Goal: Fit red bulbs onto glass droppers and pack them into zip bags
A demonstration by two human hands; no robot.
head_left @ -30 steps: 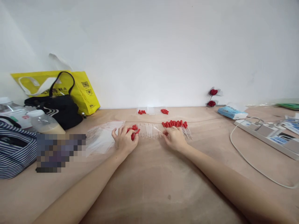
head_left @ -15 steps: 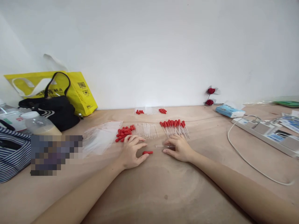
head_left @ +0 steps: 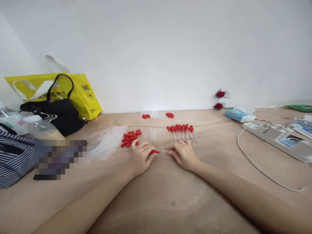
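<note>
My left hand (head_left: 141, 158) is closed on a red rubber dropper bulb (head_left: 154, 152), its open end pointing right. Facing it, my right hand (head_left: 184, 154) pinches a clear glass dropper tube (head_left: 164, 151), whose end points left at the bulb with a small gap between them. Beyond my left hand lies a heap of loose red bulbs (head_left: 130, 137). A row of bare glass tubes (head_left: 153, 135) is laid out next to that heap. Past my right hand, several droppers with red bulbs fitted (head_left: 181, 129) lie side by side.
Clear plastic bags (head_left: 107, 141) are spread left of the bulbs. Against the wall is another bag with red bulbs (head_left: 156, 114). A yellow bag (head_left: 90, 97), a black bag (head_left: 63, 117) and a bottle (head_left: 45, 128) stand left. To the right are tissues (head_left: 240, 115), a power strip (head_left: 278, 139) and its cable (head_left: 253, 170).
My left hand has closed on the red bulb and lifted it level with the tube. My right hand has tightened around the tube, and less of its left end shows.
</note>
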